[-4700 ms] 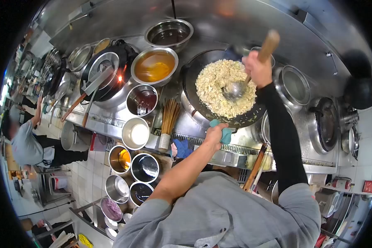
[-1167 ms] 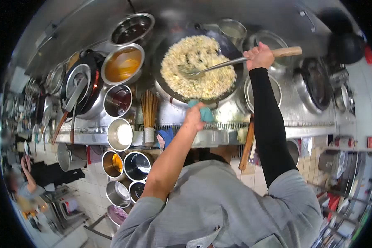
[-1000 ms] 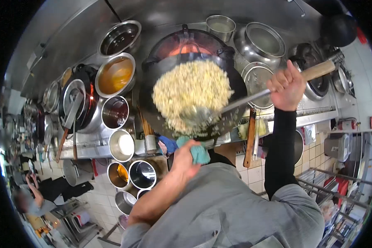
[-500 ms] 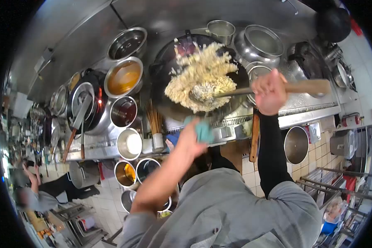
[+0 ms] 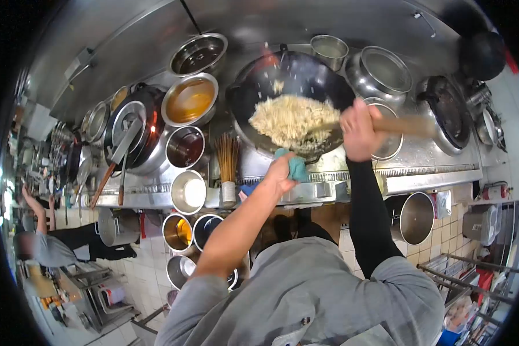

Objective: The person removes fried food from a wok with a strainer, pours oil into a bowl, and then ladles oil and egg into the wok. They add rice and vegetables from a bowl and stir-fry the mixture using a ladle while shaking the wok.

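A black wok (image 5: pixel 323 69) on the range holds a mound of pale fried rice (image 5: pixel 294 118), with loose grains scattered on its far wall. My left hand (image 5: pixel 279 176) is closed around a folded green cloth (image 5: pixel 297 166) at the wok's near rim; the cloth hides whether a handle lies beneath. The fingers of my right hand (image 5: pixel 360 130) wrap round the wooden handle (image 5: pixel 403 126) of a ladle, which reaches leftward into the wok. The ladle's head is blurred and partly buried in the rice.
Left of the wok stand a bowl of amber liquid (image 5: pixel 190 101), a pot of dark red liquid (image 5: pixel 184 146) and a bamboo brush (image 5: pixel 227 158). A lidded steel pot (image 5: pixel 383 72) is at the right. A flame glows beside another wok (image 5: pixel 147 104). Another person (image 5: pixel 69 245) is at far left.
The rice, spread high and toward the far side before, now sits lower in a more compact mound. My right hand and the ladle have shifted left; my left hand has moved slightly right.
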A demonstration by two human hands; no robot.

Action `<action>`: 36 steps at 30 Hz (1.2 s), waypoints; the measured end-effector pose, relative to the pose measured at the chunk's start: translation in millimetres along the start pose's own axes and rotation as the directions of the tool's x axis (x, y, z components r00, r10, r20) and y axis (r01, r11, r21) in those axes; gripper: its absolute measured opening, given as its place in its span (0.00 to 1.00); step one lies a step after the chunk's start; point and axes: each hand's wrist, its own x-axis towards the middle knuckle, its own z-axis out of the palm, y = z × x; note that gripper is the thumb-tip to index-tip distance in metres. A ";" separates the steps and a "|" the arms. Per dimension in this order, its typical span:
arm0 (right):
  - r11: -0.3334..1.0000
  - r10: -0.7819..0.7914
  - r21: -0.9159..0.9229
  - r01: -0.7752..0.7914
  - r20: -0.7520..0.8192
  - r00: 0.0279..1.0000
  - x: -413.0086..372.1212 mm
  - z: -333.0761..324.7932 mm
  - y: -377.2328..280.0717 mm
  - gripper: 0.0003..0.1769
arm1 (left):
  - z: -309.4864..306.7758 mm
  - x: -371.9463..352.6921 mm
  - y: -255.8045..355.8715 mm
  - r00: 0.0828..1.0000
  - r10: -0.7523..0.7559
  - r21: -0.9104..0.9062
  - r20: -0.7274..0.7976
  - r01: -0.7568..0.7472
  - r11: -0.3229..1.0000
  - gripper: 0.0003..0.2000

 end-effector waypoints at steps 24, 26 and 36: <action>0.951 -0.264 -0.083 0.296 0.274 0.925 -39.2 3.9 -48.3 0.17 | 50.7 -97.7 -5.3 0.990 -0.073 -0.233 -0.120 0.043 0.971 0.02; 0.935 -0.167 -0.283 0.212 0.177 0.970 -35.5 -1.1 -7.3 0.16 | 36.2 -27.4 6.8 1.000 -0.010 -0.168 0.017 0.013 0.986 0.03; 0.556 -0.080 -0.734 0.390 0.419 0.904 -71.4 -4.1 -61.9 0.12 | 18.9 -108.4 -70.6 0.957 0.049 -0.130 -0.287 -0.090 0.987 0.03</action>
